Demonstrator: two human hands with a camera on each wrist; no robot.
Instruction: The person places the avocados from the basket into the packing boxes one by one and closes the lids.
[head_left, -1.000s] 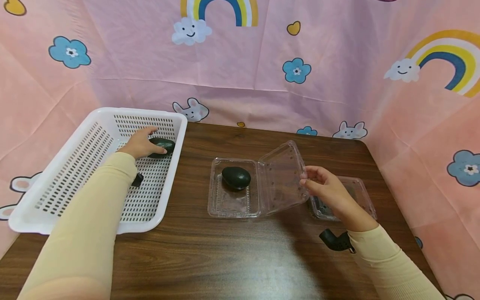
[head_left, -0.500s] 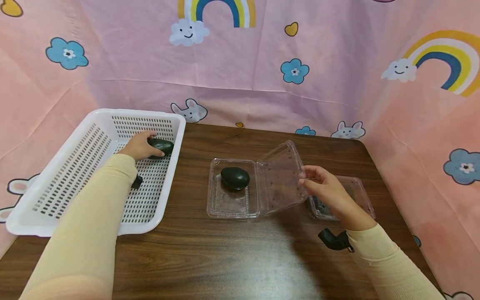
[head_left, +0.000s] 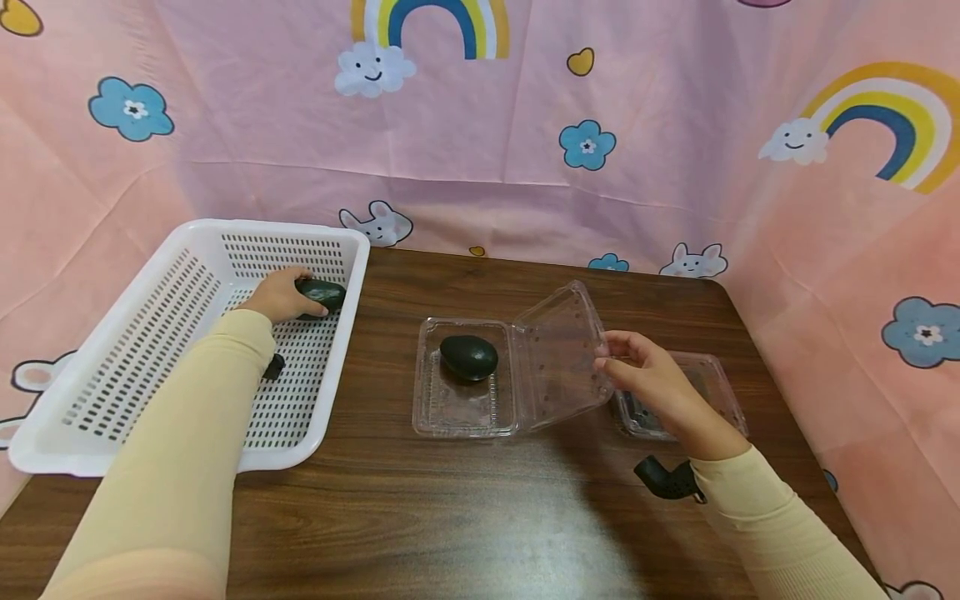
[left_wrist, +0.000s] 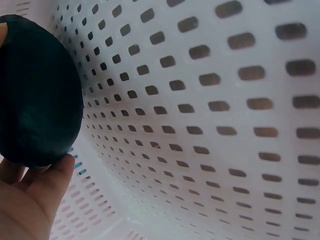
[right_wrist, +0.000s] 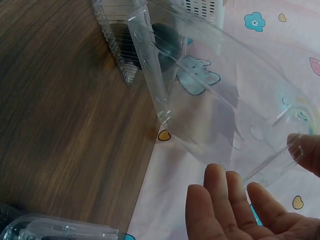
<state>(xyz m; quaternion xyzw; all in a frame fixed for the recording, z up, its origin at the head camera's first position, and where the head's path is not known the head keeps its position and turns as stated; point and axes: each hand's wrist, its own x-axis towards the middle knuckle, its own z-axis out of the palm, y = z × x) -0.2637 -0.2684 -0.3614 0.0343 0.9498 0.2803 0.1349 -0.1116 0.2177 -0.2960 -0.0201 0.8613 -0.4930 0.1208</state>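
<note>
In the white basket (head_left: 341, 350), my left hand (head_left: 276, 297) grips a dark green avocado (head_left: 324, 292) near the right wall. The left wrist view shows fingers (left_wrist: 52, 182) curled under this avocado (left_wrist: 42, 95), close to the perforated wall. A clear plastic clamshell (head_left: 442, 417) lies on the table, and another avocado (head_left: 469, 357) sits in its base. My right hand (head_left: 660, 387) pinches the edge of its raised lid (head_left: 558, 358), which leans up to the right. From the right wrist view, thumb and fingertips are at the see-through lid (right_wrist: 215, 110).
A second clear container (head_left: 723, 392), with something dark inside, stands partly behind my right hand. Black camera mounts are on both wrists, the right one (head_left: 663, 479) low over the table (head_left: 480, 517). Patterned cloth (head_left: 465, 117) walls the back and sides.
My left hand's fingers have closed in around the avocado in the basket. The right hand keeps the lid raised at the same tilt. The whole view has shifted slightly.
</note>
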